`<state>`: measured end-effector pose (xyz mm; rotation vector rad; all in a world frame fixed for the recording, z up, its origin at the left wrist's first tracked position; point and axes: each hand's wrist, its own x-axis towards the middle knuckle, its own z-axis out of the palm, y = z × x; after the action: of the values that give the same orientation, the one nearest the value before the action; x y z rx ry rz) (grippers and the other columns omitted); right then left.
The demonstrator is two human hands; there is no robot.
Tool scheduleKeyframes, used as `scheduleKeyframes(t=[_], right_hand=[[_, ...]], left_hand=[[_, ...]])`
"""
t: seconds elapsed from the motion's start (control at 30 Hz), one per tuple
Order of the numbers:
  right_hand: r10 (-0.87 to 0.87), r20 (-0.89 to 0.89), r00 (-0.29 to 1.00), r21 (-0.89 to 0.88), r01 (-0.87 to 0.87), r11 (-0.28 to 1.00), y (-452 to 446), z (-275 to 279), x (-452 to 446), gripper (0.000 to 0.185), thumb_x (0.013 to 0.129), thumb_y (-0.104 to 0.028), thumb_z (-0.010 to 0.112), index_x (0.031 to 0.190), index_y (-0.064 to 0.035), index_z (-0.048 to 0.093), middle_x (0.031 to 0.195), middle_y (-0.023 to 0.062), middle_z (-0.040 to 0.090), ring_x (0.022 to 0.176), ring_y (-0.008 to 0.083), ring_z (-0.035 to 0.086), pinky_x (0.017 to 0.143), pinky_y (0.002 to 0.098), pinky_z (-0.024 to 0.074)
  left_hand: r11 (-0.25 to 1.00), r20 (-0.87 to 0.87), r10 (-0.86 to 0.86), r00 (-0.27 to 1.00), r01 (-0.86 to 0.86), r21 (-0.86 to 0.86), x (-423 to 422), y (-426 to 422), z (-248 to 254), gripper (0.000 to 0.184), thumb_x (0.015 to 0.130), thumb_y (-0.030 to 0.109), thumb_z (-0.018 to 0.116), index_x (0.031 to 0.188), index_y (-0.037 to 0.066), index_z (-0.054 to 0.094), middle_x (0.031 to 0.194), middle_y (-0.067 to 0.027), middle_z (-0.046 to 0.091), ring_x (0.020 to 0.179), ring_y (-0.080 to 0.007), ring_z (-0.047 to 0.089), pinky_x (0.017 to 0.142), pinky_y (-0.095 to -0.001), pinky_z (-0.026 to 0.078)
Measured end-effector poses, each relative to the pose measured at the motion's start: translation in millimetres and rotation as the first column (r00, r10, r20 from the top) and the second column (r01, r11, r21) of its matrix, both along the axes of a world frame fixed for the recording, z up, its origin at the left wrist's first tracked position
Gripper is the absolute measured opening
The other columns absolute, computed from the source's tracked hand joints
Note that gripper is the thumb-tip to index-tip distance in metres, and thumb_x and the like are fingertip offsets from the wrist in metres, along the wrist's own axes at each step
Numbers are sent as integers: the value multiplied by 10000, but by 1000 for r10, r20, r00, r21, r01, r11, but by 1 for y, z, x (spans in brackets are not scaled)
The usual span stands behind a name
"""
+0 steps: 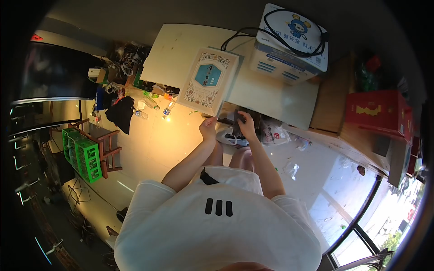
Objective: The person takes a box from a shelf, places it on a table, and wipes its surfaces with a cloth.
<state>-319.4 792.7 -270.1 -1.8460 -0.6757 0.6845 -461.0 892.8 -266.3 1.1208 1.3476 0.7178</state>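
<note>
A cream gift box (195,92) with floral corners and a blue panel lies tilted on the table, its near end over the edge. My left hand (208,129) is closed just below the near right corner of this box. Whether its fingers pinch anything is too small to tell. To the right, my right hand (246,125) is bent around a small dark object (237,116) of unclear kind, at the table's front edge. Below the hands are plastic bags (275,133), partly hidden by my arm and knees.
On the white table (285,101) stands a white-and-blue carton (285,58) with a black cable (324,38) over it. A red box (377,113) sits to the right. Bottles (168,109), a black cloth (120,115) and a green crate (81,155) are at the left.
</note>
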Motion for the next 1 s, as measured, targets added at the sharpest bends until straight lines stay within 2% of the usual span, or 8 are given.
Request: scheduleKeyframes(t=[0.07, 0.17, 0.27, 0.33, 0.47, 0.67, 0.87, 1.0], right_hand=[[9, 13, 1000, 15, -9, 1000, -6, -4, -1, 338, 740, -38, 612, 1077, -56, 585, 999, 143, 586, 907, 285, 568, 798, 348, 449], [31, 33, 999, 24, -32, 999, -11, -2, 2, 337, 740, -33, 611, 1075, -58, 585, 1000, 142, 581, 901, 287, 566, 797, 347, 449], [57, 10, 998, 24, -57, 998, -6, 6, 3, 335, 733, -10, 606, 1064, -48, 584, 1017, 159, 571, 941, 310, 556, 834, 357, 442], [63, -25, 998, 30, -62, 998, 0, 8, 2, 336, 724, 8, 604, 1056, -38, 583, 1032, 175, 565, 979, 331, 548, 867, 368, 435], [21, 50, 999, 144, -28, 989, 18, 19, -13, 331, 735, 39, 587, 1058, -27, 565, 1004, 146, 550, 967, 301, 545, 844, 340, 429], [-39, 38, 999, 355, 23, 934, 64, 34, -41, 350, 738, 41, 556, 1078, -32, 520, 1001, 191, 507, 949, 387, 498, 833, 399, 422], [-194, 26, 981, 157, 188, 969, 104, 18, 0, 336, 730, 60, 538, 1056, -14, 504, 995, 181, 510, 939, 353, 519, 830, 388, 429], [-177, 41, 983, 185, 166, 969, 86, -4, -31, 334, 719, 59, 536, 1038, -36, 506, 1007, 197, 500, 927, 398, 506, 823, 424, 429]], left_hand=[[992, 67, 66, 996, -72, 100, 1, -2, -11, 199, 774, 168, 716, 774, -12, 632, 735, -65, 641, 709, -136, 597, 686, -245, 460], [976, -104, -12, 994, 35, 215, 5, 1, -5, 172, 791, 135, 702, 796, -8, 608, 764, -48, 625, 713, -115, 571, 692, -226, 446], [995, -36, 35, 999, -32, 95, 5, 2, -11, 163, 789, 130, 703, 803, -5, 611, 761, -43, 621, 715, -110, 565, 690, -230, 443], [994, 203, 103, 974, -106, 5, 8, -1, 7, 154, 763, 127, 714, 745, 7, 619, 717, -47, 625, 681, -111, 563, 650, -233, 430], [998, 223, 53, 973, -58, 15, 8, 13, 29, 140, 768, 117, 705, 751, 9, 618, 723, -39, 620, 690, -103, 561, 650, -221, 418], [983, 162, -28, 986, 56, -173, 6, 28, 50, 157, 773, 123, 706, 846, 10, 623, 801, -21, 612, 786, -87, 540, 750, -211, 396], [975, 165, -27, 986, 63, -213, 8, 29, 53, 123, 766, 101, 704, 826, 31, 622, 767, 4, 593, 748, -74, 509, 707, -199, 372], [962, 124, -29, 992, 61, -265, 12, 30, 49, 128, 751, 120, 720, 801, 54, 621, 724, 38, 563, 674, -50, 450, 631, -196, 335]])
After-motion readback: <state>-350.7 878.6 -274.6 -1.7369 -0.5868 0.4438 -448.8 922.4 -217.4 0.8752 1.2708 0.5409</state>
